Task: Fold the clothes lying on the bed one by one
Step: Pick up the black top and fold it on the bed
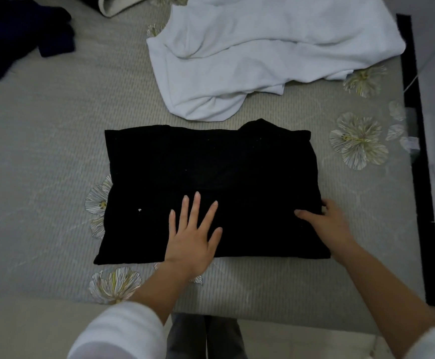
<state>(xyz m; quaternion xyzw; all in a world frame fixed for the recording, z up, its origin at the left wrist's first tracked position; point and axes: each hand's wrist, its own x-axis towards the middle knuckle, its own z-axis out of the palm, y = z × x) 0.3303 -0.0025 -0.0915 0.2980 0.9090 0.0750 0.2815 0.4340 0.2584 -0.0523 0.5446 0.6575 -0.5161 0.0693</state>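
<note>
On black garment — left hand flat, right hand gripping edge.

The black garment is a matt, soft-looking cloth so dark that its weave cannot be made out; a few pale specks of lint sit on its surface. The white garment is a thicker, matt fabric with soft rounded creases and a faintly fuzzy face. The bed sheet is grey-beige woven cloth with a fine ribbed texture, printed with pale flowers, and without sheen. The dark blue garment is matt cloth as well, its detail lost in blur. The black strip along the bed's edge looks hard and smooth; its material cannot be told. The white sleeve is smooth, plain fabric.
</note>
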